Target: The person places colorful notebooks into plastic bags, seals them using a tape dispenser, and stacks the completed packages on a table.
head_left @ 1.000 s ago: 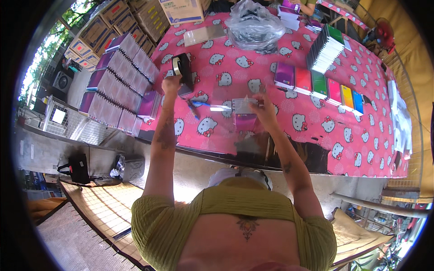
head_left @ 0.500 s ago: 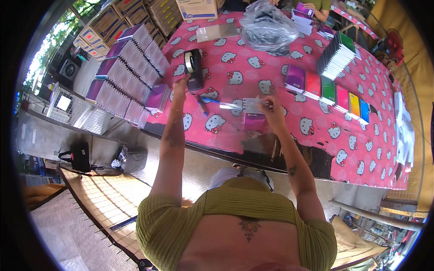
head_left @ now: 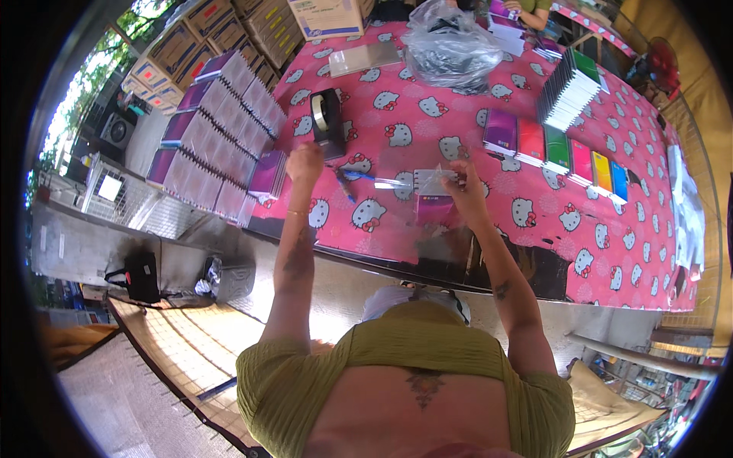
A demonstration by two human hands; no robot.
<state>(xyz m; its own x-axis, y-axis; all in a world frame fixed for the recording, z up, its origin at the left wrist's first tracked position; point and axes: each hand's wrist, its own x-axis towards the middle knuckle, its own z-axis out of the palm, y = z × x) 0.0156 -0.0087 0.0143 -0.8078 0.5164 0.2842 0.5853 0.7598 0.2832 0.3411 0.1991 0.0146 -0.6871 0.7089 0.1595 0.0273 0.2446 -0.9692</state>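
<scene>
My left hand (head_left: 305, 162) is closed at the near end of a black tape dispenser (head_left: 328, 133); whatever its fingers hold is too small to make out. In front of me lies a small spiral notebook (head_left: 434, 208) with a purple cover, its wire coil on the left of a pale upper part. Clear plastic (head_left: 401, 200) spreads around and over it. At the notebook's upper right, my right hand (head_left: 464, 183) pinches a fold of this plastic. Left of the notebook, a blue pen (head_left: 357, 175) and a dark, slim tool (head_left: 345, 185) lie close together.
Stacked spiral notebooks (head_left: 217, 137) stand at the left edge, with a purple pile (head_left: 267, 174) beside them. Coloured notebooks (head_left: 557, 150) form a row at right, below a tall stack (head_left: 569, 91). A plastic bag (head_left: 450, 49) sits at the back, near another person's hand (head_left: 513, 6).
My left hand has drawn back slightly toward me from the dispenser's side, and its fingers have closed. My right hand stays by the notebook. The whole view has shifted a little.
</scene>
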